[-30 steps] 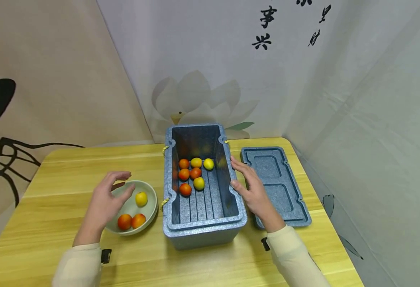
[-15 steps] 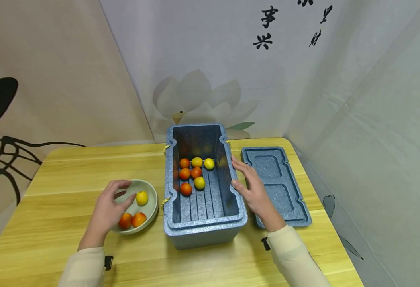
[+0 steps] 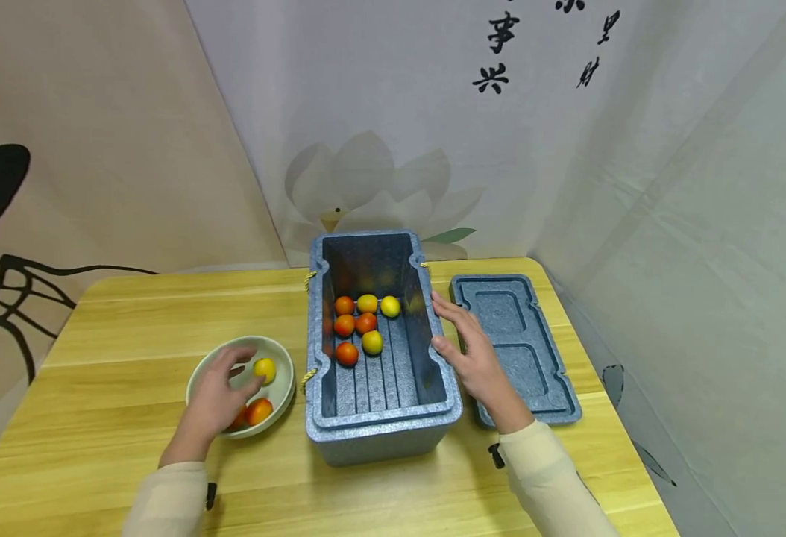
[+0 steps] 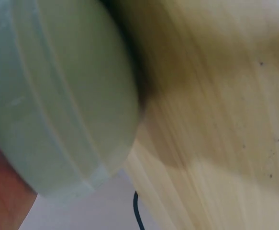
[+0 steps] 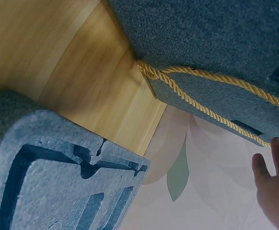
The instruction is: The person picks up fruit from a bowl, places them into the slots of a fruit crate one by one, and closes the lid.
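Head view: your left hand [image 3: 217, 399] reaches into the pale green bowl [image 3: 200, 371] just left of the blue foam box [image 3: 379, 436], fingers [image 3: 248, 387] loosely curved over the fruit and apparently touching an orange fruit [image 3: 259, 410] at the bowl's near side; whether they have pinched it yet you cannot tell from these frames. A yellow fruit [image 3: 265, 368] lies in the bowl just past your fingertips. Your right hand [image 3: 475, 356] rests flat, fingers straight, against the box's right rim, with the box lid [image 3: 517, 347] lying just right of the box on the table [image 3: 131, 313]. Seven small fruits [image 3: 359, 328] sit on the ribbed floor inside the box, toward its far end.

These fruits look small, round and smooth, so judge them light but prone to rolling and likely to bruise; take one from above with fingertips spread around its widest part, and squeeze gently. The foam box looks light and dentable, so the steadying hand matters.

Compared with a second ago, your left hand has dropped from hovering open above the bowl's left rim down into the bowl, now covering one of the orange fruits. Your right hand, the box and the lid have not shifted.
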A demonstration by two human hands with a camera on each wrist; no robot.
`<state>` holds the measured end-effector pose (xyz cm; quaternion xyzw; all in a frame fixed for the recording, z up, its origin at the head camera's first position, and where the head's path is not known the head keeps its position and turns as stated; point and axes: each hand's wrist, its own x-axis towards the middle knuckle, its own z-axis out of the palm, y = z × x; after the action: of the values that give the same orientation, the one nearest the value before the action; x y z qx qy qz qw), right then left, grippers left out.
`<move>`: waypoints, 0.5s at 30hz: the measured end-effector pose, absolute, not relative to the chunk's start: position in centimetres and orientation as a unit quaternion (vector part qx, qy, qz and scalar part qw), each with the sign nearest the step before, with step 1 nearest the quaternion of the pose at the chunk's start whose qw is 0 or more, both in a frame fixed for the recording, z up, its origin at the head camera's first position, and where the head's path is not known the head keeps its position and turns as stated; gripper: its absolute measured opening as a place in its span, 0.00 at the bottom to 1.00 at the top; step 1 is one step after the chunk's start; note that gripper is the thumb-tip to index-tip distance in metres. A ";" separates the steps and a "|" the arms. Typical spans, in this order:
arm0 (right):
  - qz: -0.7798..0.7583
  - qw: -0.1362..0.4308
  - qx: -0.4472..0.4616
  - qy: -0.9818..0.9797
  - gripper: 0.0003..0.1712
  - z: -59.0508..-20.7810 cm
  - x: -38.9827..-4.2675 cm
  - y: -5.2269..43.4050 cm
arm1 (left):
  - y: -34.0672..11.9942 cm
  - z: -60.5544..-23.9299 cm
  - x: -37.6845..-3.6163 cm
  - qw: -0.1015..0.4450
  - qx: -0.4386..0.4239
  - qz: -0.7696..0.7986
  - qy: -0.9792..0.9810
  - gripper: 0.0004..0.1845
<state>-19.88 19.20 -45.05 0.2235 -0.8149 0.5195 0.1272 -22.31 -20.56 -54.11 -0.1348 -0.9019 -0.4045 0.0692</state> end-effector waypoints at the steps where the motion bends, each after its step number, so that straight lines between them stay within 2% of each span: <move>1: 0.520 0.127 0.223 -0.815 0.28 -45.1 -19.9 19.2 | -20.5 -54.2 -22.3 0.068 -0.136 -0.399 -0.904 0.24; 8: 0.522 0.127 0.226 -0.813 0.27 -45.1 -19.8 19.1 | -20.5 -54.5 -22.5 0.048 -0.128 -0.384 -0.913 0.25; 15: 0.522 0.129 0.228 -0.812 0.27 -45.2 -19.9 19.2 | -20.3 -54.3 -22.9 0.055 -0.135 -0.355 -0.923 0.24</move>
<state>-19.93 19.19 -45.19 0.2277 -0.8117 0.5222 0.1291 -22.91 -20.34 -54.31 -0.1353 -0.9233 -0.3554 0.0547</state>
